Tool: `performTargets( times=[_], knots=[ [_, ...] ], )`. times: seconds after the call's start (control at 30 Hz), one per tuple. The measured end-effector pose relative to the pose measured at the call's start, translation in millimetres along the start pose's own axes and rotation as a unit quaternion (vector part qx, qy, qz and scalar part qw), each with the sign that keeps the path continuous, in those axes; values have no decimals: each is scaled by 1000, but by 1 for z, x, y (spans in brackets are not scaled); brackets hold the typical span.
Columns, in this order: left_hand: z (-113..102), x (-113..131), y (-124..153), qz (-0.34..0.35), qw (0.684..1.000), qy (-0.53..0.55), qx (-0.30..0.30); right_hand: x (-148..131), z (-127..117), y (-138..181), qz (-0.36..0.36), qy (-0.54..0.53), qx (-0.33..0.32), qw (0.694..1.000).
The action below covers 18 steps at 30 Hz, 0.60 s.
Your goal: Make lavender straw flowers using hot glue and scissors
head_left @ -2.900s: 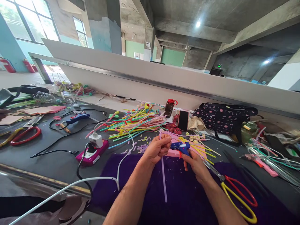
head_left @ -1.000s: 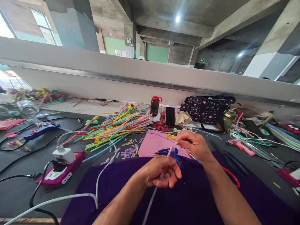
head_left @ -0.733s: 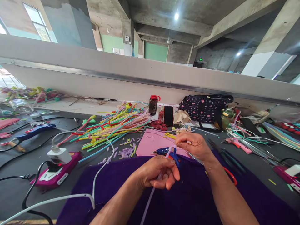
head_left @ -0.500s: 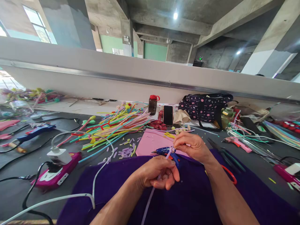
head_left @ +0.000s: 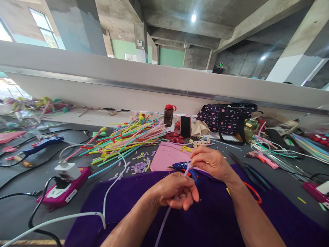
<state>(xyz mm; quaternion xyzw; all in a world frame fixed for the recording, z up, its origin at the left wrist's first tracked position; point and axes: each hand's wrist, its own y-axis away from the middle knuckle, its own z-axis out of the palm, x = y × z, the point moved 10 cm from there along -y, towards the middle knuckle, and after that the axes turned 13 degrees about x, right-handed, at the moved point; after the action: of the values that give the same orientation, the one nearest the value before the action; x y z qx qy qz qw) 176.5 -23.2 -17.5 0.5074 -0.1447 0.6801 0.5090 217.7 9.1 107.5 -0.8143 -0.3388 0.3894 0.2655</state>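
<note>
My left hand point(head_left: 178, 190) is closed around a pale purple pipe cleaner point(head_left: 162, 224), whose tail hangs down toward the bottom edge. Its upper end, with a small lilac cluster point(head_left: 189, 167), rises above my left thumb. The fingertips of my right hand point(head_left: 212, 163) pinch together at that cluster; the exact contact is partly hidden. Behind the hands lies a blue glue gun point(head_left: 179, 166), its nozzle pointing left, on the edge of a pink foam sheet point(head_left: 162, 157). Dark purple cloth point(head_left: 203, 223) spreads beneath my hands.
Cut purple and yellow pieces point(head_left: 140, 167) lie left of the sheet, before a heap of coloured pipe cleaners point(head_left: 131, 139). Farther left sits a magenta power strip point(head_left: 65, 192) with looping cables. Scissors point(head_left: 250, 175), a phone point(head_left: 185, 127), a bottle point(head_left: 168, 116) and a patterned bag point(head_left: 227, 118) are also here.
The view has shifted slightly, so everything sits a little farther right. Both hands keep nearly the same hold on the pipe cleaner, with the right fingers slightly changed in pose.
</note>
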Motion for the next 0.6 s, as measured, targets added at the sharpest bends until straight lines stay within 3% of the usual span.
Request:
performTargets(
  times=[0.6],
  knots=[
    [-1,4,1,18,1000,3,-4,11,3,1,9,-45,12,999]
  ],
)
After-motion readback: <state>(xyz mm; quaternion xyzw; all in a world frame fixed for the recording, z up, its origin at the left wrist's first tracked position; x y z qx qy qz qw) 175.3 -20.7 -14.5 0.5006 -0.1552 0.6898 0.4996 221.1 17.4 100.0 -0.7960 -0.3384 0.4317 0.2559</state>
